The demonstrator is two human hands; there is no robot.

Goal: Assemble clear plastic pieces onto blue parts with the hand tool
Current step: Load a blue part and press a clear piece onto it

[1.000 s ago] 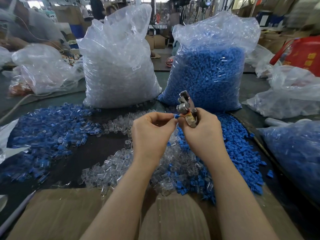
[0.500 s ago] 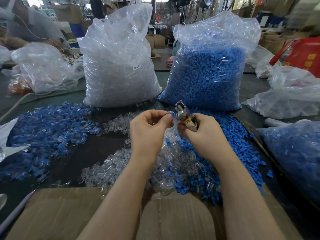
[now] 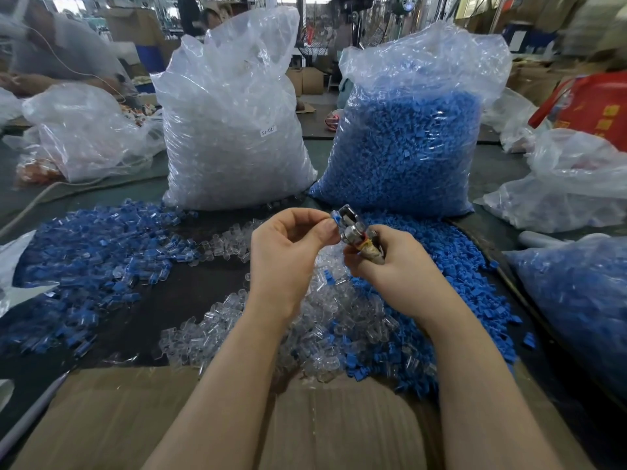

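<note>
I have one view only, from the camera on the person's head, so no second view overlaps it. It looks forward and down across the dark worktable [image 3: 190,300]. The wide lens bows the edges. Both forearms enter from 6 o'clock, very near the lens. The left hand [image 3: 283,262] and right hand [image 3: 393,269] sit close, at centre. Farther off, the tall clear plastic bag of clear pieces [image 3: 234,130] stands at 11 o'clock, the clear bag of blue parts [image 3: 407,147] at 1 o'clock.

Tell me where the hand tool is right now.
The hand tool sits mid-frame in the head view, gripped by the right hand, its metal head touching the blue part pinched by the left hand.
</note>
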